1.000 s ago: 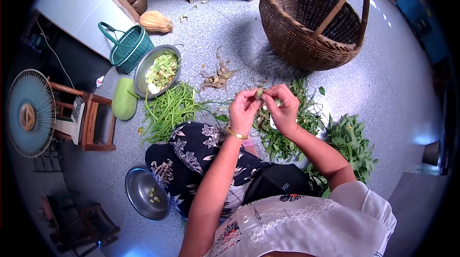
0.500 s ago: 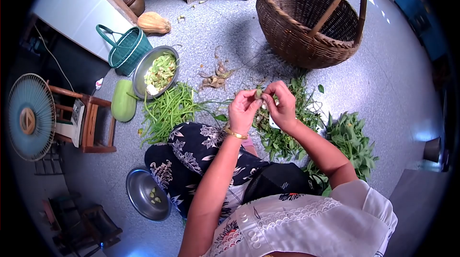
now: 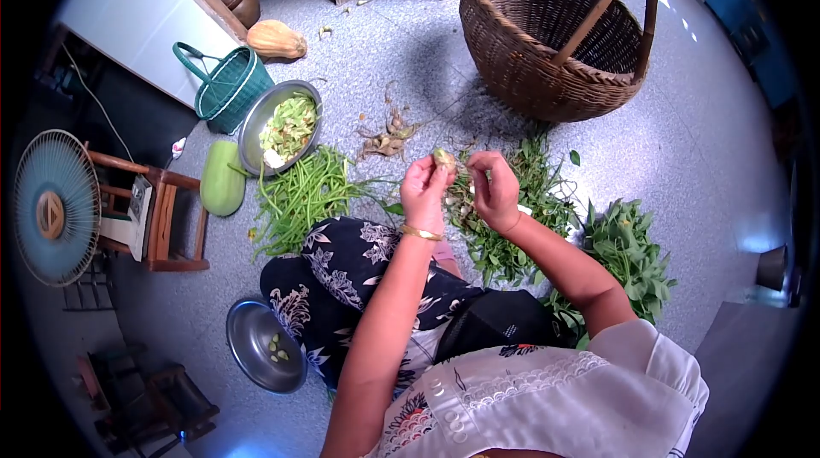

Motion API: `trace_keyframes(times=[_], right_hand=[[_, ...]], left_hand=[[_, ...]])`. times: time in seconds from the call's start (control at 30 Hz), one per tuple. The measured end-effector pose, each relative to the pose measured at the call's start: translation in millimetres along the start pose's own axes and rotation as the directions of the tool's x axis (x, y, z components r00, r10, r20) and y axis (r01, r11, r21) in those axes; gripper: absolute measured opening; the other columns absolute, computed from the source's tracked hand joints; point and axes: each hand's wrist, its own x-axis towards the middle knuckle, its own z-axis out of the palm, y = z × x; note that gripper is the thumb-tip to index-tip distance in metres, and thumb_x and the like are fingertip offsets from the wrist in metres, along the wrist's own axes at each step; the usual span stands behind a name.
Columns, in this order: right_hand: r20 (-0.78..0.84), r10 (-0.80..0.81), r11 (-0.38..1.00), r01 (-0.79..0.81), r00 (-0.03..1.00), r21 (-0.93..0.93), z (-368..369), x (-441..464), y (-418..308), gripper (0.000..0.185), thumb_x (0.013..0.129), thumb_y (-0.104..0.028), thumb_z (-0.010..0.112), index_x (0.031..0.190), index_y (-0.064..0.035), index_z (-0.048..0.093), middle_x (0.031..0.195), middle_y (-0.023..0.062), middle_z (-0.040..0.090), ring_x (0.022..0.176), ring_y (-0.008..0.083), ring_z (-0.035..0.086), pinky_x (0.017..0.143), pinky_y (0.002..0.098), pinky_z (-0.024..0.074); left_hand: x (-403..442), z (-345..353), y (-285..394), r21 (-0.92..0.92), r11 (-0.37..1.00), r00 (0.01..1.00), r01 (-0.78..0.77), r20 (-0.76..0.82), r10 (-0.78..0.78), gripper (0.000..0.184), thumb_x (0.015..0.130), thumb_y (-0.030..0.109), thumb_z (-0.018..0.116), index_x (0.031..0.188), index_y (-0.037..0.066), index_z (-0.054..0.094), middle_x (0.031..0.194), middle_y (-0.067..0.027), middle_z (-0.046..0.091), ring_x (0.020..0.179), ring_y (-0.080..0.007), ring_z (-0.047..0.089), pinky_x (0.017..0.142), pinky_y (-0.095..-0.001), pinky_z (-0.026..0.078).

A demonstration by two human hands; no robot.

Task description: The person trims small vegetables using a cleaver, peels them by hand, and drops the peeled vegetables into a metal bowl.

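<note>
My left hand (image 3: pixel 424 189) is closed around a small pale-green, roundish piece of vegetable (image 3: pixel 441 156), whose top shows above the fingertips; its exact kind is unclear. Just to its right, apart from the piece, my right hand (image 3: pixel 495 189) has its fingers curled and pinched. Whether something thin sits in that pinch is too small to tell. Below and around the right hand lies a loose pile of leafy green stems and trimmings (image 3: pixel 512 244). Brownish dry scraps (image 3: pixel 389 137) lie on the floor beyond my left hand.
Long green beans (image 3: pixel 299 197) lie beside a metal bowl of cut greens (image 3: pixel 246 137), a pale-green gourd (image 3: pixel 223 180) and a teal basket (image 3: pixel 213 99). Another metal bowl (image 3: pixel 243 355) holds several small green pieces. A large wicker basket (image 3: pixel 538 73) stands ahead; leafy bunches (image 3: pixel 632 253) lie right.
My hands have drawn apart. The small green piece, between both hands' fingertips before, is now in my left hand alone, and my right hand has come away from it slightly.
</note>
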Motion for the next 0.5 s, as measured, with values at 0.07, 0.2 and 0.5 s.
trace_keyframes(times=[0.07,0.2,0.5], right_hand=[[-0.009,0.125,0.991,-0.125,0.992,0.048,-3,4,-3,0.014,0.067,0.007,0.053,0.078,0.0007,0.048,0.075,0.0124,0.048,0.069,0.0247,0.049,0.061,0.0312,0.0405],[0.062,0.107,0.993,-0.103,0.992,-0.063,-12,13,-7,0.017,0.065,0.002,0.058,0.08,-0.0034,0.054,0.075,0.0105,0.048,0.072,0.0259,0.049,0.063,0.0325,0.0399],[0.064,0.191,0.979,-0.194,0.98,0.055,-11,25,-22,0.015,0.064,-0.001,0.063,0.077,-0.0017,0.056,0.075,0.009,0.049,0.07,0.0205,0.05,0.061,0.0283,0.0407]], left_hand=[[-1,1,6,-0.078,0.996,0.999,0.032,0.007,-0.031,0.021,0.08,0.006,0.053,0.099,-0.001,0.047,0.097,-0.011,0.055,0.081,-0.0139,0.055,0.072,-0.0224,0.046],[-1,1,8,-0.128,0.988,0.994,0.084,0.081,-0.074,0.022,0.08,0.005,0.053,0.1,0.0,0.047,0.096,-0.01,0.055,0.082,-0.0152,0.055,0.074,-0.0239,0.046],[-2,3,2,-0.062,0.998,0.987,0.009,0.163,0.001,0.028,0.076,0.0,0.056,0.101,0.0,0.044,0.095,-0.0078,0.055,0.084,-0.0127,0.054,0.073,-0.0225,0.044]])
